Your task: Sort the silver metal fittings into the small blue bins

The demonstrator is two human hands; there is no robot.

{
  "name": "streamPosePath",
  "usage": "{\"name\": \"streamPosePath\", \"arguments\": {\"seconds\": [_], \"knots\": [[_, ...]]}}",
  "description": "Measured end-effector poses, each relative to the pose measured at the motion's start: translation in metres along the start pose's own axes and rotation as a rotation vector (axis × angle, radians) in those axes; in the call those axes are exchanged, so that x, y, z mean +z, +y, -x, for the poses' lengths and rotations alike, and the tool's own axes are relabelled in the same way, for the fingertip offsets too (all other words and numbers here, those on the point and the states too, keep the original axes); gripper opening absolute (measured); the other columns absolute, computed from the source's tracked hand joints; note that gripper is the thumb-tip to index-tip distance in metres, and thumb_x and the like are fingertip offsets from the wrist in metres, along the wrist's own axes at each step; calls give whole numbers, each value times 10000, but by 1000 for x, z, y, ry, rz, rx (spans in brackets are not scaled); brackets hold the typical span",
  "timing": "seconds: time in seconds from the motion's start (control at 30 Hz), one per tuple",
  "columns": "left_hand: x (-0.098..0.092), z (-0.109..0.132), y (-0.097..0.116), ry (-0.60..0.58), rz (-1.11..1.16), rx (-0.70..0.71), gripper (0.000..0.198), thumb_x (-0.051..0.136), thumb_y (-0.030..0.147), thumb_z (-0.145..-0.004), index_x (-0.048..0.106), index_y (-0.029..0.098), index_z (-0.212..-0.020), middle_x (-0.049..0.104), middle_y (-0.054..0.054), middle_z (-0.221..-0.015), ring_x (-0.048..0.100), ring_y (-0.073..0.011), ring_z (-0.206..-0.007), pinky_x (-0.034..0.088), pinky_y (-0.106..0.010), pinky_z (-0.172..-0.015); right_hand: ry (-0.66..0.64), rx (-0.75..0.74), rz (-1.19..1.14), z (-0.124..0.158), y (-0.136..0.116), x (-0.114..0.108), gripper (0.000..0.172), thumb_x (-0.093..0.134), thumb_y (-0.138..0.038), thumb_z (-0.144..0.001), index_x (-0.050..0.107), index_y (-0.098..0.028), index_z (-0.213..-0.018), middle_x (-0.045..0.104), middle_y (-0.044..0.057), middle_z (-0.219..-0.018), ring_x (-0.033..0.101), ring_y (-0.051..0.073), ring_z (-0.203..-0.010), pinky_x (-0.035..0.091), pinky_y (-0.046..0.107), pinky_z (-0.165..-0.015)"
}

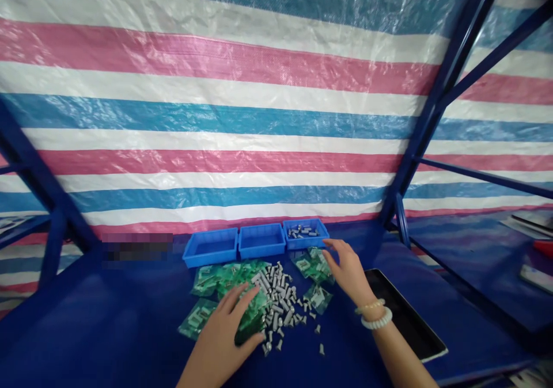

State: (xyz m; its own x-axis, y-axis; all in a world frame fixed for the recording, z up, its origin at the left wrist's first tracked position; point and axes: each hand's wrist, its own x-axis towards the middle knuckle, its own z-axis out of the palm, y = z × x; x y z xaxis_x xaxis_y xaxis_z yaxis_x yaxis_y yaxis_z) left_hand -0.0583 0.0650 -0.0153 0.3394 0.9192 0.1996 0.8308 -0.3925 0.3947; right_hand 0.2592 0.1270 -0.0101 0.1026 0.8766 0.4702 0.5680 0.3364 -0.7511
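Both of the person's hands are spread, fingers apart, with nothing visibly gripped. The left hand (228, 324) hovers or rests just left of the loose metal parts (280, 296), its fingertips over a heap of green packets (228, 273) (whether they press on it, I cannot tell). The right hand (348, 264) is to the right of the metal parts, thumb and forefinger parted around the edge of a smaller group of packets (313, 264), fingertips close to a bin corner.

The metal parts lie in a loose pile between the two hands, with strays scattered on its near right side. The heap of packets adjoins its left side; a single packet (318, 297) lies just to its right.

The step in hand looks like a reach into the packets and parts rather than a hold. A next pick would call for a fingertip pinch, careful enough not to drag neighbours along.

Beyond the pile is a row of three blue bins: the left bin (211, 245) and the middle bin (261, 241) show bare floors, while the right bin (305, 243) holds some metal pieces. Well right of the pile lies a dark tray (401, 313), partly behind the right forearm.
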Motion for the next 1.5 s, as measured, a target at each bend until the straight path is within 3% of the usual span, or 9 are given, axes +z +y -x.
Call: {"name": "streamPosePath", "arguments": {"seconds": [0.27, 0.37, 0.57, 0.73, 0.93, 1.07, 1.23, 1.37, 1.5], "knots": [[-12, -5, -9, -81, -116, 112, 529, 639, 117, -744, 665, 299, -1240, 626, -62, -1372, 588, -325, -1249, 512, -485, -1010, -385, -272, -23, 18, -61, 39, 188, 577, -147, -893, 681, -203, -1040, 717, 52, -993, 633, 222, -973, 481, 360, -912], [-9, -8, -14, 39, -147, 231, 399, 532, 102, -812, 708, 260, -1133, 719, -66, -1229, 705, -265, -1076, 582, -390, -909, -502, -373, -7, 21, -75, 53, 247, 612, -143, -880, 653, -184, -1120, 699, 69, -1043, 609, 227, -1024, 468, 369, -949], [0, -10, -26, 235, -151, 267, 289, 447, 153, -899, 684, 217, -1051, 789, -61, -979, 772, -216, -768, 610, -282, -649, -648, -582, 179, 22, -88, 83, 722, 800, -399, -741, 518, -145, -1354, 579, 142, -1318, 546, 311, -1163, 439, 438, -1025], [5, -9, -32, 427, -125, 216, 212, 449, 204, -923, 650, 222, -991, 784, -38, -896, 765, -192, -696, 588, -252, -605, -765, -675, 329, 15, -89, 105, 754, 787, -450, -755, 499, -114, -1367, 640, 142, -1214, 588, 314, -1060, 503, 424, -926], [2, -10, -31, 523, -32, 142, 154, 476, 270, -932, 625, 233, -916, 749, -9, -839, 741, -141, -646, 581, -197, -603, -726, -694, 335, 18, -96, 111, 938, 755, -623, -680, 454, -84, -1386, 610, 159, -1254, 570, 331, -1072, 502, 439, -919], [1, -5, -40, 458, -18, 153, 154, 483, 291, -930, 628, 249, -897, 736, -7, -849, 742, -152, -699, 583, -207, -629, -742, -733, 443, 22, -102, 115, 647, 770, -436, -728, 565, -90, -1234, 674, 133, -1109, 615, 301, -934, 544, 388, -782], [13, 10, -61, 418, -156, 175, 341, 611, 429, -849, 647, 245, -1134, 711, -109, -1164, 675, -290, -1094, 542, -437, -945, -724, -770, 400, 19, -102, 118, 161, 624, -182, -867, 672, -128, -1011, 741, 108, -970, 660, 229, -841, 521, 322, -803], [19, 21, -60, 256, -278, 13, 625, 585, 459, -850, 454, 274, -1433, 527, -144, -1454, 452, -379, -1355, 357, -666, -1046, -637, -707, 277, 12, -96, 107, 209, 578, -129, -921, 681, -186, -1094, 765, 55, -1060, 703, 175, -918, 516, 250, -857], [19, 24, -53, 107, -257, -48, 632, 495, 476, -916, 342, 306, -1505, 474, -111, -1509, 374, -348, -1415, 275, -680, -1087, -447, -539, 172, 2, -76, 72, 263, 524, -185, -979, 652, -215, -1207, 758, 23, -1136, 721, 152, -990, 536, 232, -889]]}}
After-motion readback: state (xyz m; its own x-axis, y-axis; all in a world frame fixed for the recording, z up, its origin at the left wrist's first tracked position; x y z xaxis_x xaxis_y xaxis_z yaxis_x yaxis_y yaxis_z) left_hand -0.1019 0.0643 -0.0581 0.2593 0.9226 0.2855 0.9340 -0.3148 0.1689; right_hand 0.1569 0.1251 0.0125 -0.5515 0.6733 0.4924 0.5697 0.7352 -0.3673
